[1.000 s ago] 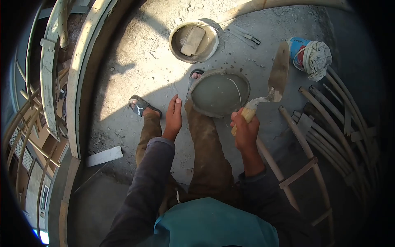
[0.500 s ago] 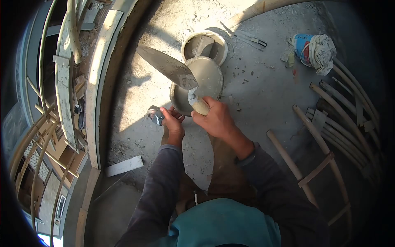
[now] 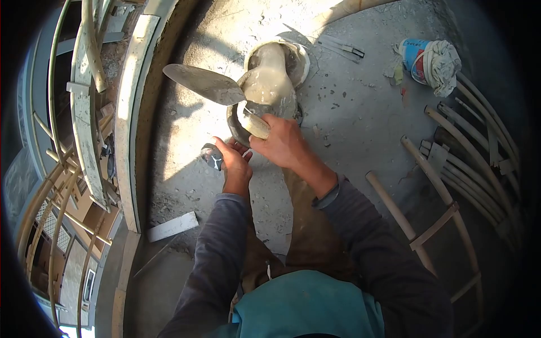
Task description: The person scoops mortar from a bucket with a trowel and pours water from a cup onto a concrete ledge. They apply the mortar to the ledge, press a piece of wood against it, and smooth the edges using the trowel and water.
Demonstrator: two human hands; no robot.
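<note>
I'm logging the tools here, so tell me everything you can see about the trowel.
The trowel has a broad, leaf-shaped grey blade that looks like metal, smudged in places, and a stubby pale handle that looks wooden. The neck between them looks whitish and caked. The right hand holds the handle, with the blade pointing to the view's upper left. The neck overlaps the tilted bucket in view; whether they touch, I can't tell.

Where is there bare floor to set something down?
Between the right hand and the blue-labelled container, beyond the ladder-like frame, the floor is mostly bare. It's crowded around the trowel, tipped bowl and basin.
</note>
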